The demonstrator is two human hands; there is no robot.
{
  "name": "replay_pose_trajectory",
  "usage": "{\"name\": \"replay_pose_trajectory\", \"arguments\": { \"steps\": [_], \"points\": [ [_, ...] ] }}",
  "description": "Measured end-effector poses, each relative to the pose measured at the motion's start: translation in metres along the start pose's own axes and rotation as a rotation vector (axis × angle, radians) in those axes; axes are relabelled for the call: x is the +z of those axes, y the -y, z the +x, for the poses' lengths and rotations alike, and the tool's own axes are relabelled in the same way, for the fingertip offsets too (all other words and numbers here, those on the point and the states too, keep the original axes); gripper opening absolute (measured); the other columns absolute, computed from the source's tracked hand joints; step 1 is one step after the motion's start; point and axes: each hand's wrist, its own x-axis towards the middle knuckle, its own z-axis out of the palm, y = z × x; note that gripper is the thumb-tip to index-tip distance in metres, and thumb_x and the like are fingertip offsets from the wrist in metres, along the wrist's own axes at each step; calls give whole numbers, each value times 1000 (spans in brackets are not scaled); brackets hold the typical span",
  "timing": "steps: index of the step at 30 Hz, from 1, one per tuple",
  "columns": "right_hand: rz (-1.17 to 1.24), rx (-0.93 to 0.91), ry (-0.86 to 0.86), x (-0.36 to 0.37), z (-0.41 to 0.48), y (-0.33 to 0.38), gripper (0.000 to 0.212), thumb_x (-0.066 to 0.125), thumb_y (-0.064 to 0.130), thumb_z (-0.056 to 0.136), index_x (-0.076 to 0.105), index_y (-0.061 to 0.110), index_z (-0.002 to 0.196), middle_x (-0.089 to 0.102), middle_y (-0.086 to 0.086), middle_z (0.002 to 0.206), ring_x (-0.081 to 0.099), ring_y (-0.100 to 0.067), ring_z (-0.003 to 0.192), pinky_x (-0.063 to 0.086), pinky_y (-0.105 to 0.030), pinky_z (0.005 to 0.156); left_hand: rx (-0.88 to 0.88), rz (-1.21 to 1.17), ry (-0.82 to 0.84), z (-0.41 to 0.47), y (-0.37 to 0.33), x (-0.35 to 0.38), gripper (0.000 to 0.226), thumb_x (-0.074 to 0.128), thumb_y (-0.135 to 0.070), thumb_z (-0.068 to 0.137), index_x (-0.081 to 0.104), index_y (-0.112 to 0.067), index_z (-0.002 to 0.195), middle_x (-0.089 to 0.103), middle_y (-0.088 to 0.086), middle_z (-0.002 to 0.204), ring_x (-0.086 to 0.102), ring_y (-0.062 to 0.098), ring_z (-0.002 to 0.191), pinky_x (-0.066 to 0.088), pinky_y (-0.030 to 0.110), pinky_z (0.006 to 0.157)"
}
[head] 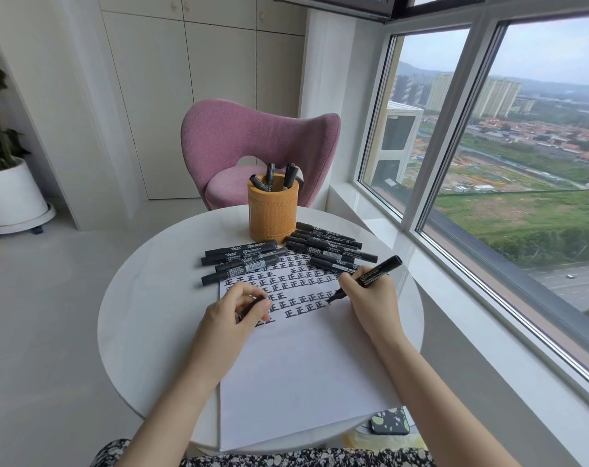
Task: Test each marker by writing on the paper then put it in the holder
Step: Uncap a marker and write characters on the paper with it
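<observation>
1. Patterned fabric (303,460) sits closest in my feed, with both forearms reaching over it onto the paper (303,382).
2. Right hand (370,298): fingers pinched round an uncapped marker (375,274), tip down on the paper at the end of the lowest row of written characters.
3. Left hand (242,308): fingers curled on the sheet, pinching a small dark piece I take for the cap (256,302); too hidden to be sure.
4. Risks as I judge them:
   - The right palm rests close to fresh ink, so a drag could smear it.
   - The paper's near edge reaches the table (134,315) rim; lifting the left hand could let it slide.
   - Loose markers lie in two groups, left (242,259) and right (326,247), both beside the holder. They could roll on the round top or mix tested with untested.
   - A hard drop could tip the holder.
5. Holder (273,210): an upright orange cylinder at the far end of the sheet, with three black markers (270,176) standing in it and room left.
</observation>
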Motion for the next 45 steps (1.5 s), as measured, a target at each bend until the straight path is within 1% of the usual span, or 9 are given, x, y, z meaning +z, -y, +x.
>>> {"name": "replay_pose_trajectory", "arguments": {
  "steps": [3,8,15,18,23,27,32,38,45],
  "points": [
    [-9,-6,5,0,0,1,25,59,7,81,44,6,60,39,-5,53,25,-8,47,21,-17,42,-3,-4,0,0,0,0,4,64,-16,87,60,-17,87,71,-9,75,66,4,70,54,42,86],
    [-37,-12,14,2,0,1,25,59,7,80,45,8,60,37,-3,51,26,-9,48,21,-19,42,-3,-4,-3,1,0,1,4,64,-15,87,60,-16,87,70,-9,75,66,2,68,54,38,84],
    [-26,-26,21,1,-1,2,28,58,5,79,40,10,59,31,5,48,25,-9,49,20,-19,43,-3,-11,-2,0,0,0,6,65,-14,86,60,-18,86,70,-8,75,67,7,72,54,43,85],
    [-16,-29,19,0,-1,2,26,58,4,79,40,7,60,30,4,49,24,-9,48,19,-20,43,-3,-17,-4,0,0,0,6,64,-13,86,60,-17,86,70,-9,75,67,7,71,55,41,84],
    [-11,-27,5,-1,-1,1,27,59,4,78,40,-6,61,32,-1,51,24,-9,48,20,-20,43,-1,-18,-2,0,1,0,6,64,-13,86,60,-17,86,70,-8,75,67,7,71,55,38,83],
    [-12,-29,11,0,-1,1,25,59,4,78,42,4,60,32,5,47,24,-8,46,20,-17,42,3,-6,1,1,2,1,6,64,-14,87,60,-18,87,70,-9,75,67,6,71,55,36,82],
    [-23,-22,31,0,-1,0,24,58,6,79,43,6,60,33,-1,52,25,-11,51,21,-21,44,10,2,3,1,2,0,5,64,-14,87,60,-17,87,70,-8,77,67,6,72,55,35,82],
    [-18,-35,23,1,-1,1,26,57,3,79,41,9,60,31,-1,52,25,-10,52,20,-23,45,12,8,4,1,3,0,5,64,-15,87,60,-18,87,70,-7,78,67,7,73,54,33,80],
    [5,-59,-11,0,-1,2,26,55,-2,78,39,7,59,27,4,49,23,-6,47,20,-18,44,-4,-13,3,0,2,0,6,64,-15,87,60,-19,86,70,-6,78,68,12,74,54,43,85]
  ]
}}
